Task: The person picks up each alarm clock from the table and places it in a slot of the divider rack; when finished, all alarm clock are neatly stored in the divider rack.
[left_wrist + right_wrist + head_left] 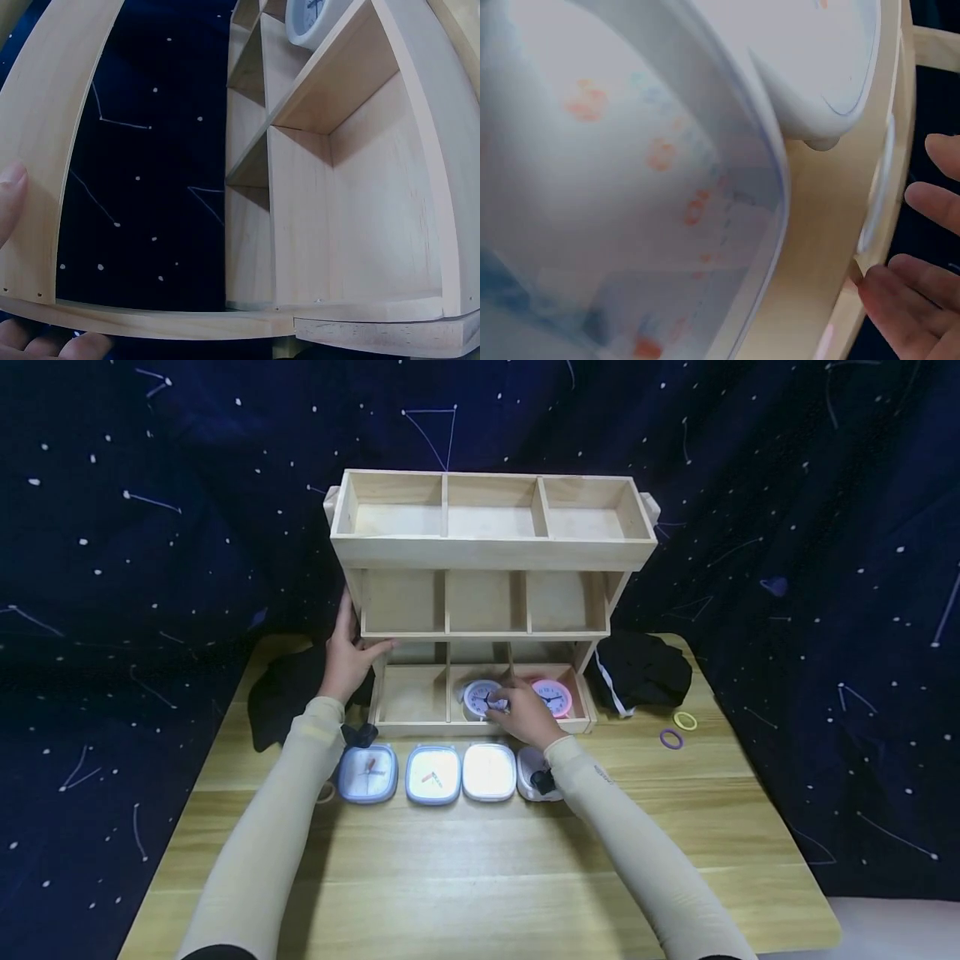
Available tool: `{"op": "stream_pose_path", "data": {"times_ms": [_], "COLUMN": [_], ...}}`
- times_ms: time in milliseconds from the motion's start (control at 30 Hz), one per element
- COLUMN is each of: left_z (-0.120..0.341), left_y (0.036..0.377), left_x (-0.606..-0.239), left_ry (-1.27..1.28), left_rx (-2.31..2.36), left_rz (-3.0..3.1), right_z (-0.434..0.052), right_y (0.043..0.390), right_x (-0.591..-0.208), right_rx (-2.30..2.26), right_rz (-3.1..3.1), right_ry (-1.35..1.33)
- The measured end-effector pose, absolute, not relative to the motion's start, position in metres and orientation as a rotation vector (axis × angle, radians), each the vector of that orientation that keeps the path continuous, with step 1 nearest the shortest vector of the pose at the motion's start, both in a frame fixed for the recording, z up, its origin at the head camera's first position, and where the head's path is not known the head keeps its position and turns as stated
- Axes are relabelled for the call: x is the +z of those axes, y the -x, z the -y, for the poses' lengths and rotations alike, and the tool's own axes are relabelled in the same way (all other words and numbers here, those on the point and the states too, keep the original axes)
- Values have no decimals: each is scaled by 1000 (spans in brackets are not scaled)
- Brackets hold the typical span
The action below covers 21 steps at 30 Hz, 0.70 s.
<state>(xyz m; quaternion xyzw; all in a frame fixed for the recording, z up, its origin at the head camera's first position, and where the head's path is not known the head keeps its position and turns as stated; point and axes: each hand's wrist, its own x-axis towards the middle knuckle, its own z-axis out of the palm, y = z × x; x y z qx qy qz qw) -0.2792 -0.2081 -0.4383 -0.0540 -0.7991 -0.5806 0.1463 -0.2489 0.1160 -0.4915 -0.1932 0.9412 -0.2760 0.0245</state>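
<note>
A three-tier wooden shelf (491,553) with divided compartments stands at the back of the table. My left hand (344,660) grips its left side, thumb at the front of the middle tier and fingers round the side panel (150,319). In the bottom tier, a white round clock (474,697) stands in the middle compartment and a pink clock (556,697) in the right one. My right hand (527,717) is at the white clock's right side. Its fingers (939,204) look loosely spread, with a small gap from the clock's rim in the right wrist view.
In front of the shelf are two blue square clocks (367,774) (433,775), a white one (489,772) and another pale one (529,768) partly under my right wrist. Black cloths (647,670) (274,693) lie either side. Purple (671,739) and yellow rings (685,721) lie right.
</note>
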Motion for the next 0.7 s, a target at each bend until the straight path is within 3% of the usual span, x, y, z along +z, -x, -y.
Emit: {"op": "stream_pose_path", "data": {"times_ms": [233,700], "left_z": [208,207], "left_y": [280,280], "left_x": [-440,-439], "left_ry": [147,133], "left_rx": [-1675,-1678], "left_rz": [2297,2310], "right_z": [-135,-183], "right_y": [222,171], "right_x": [-482,-483], "right_rx": [-746,-685], "right_rz": [-3017,-2973], "right_ry": [635,439]}}
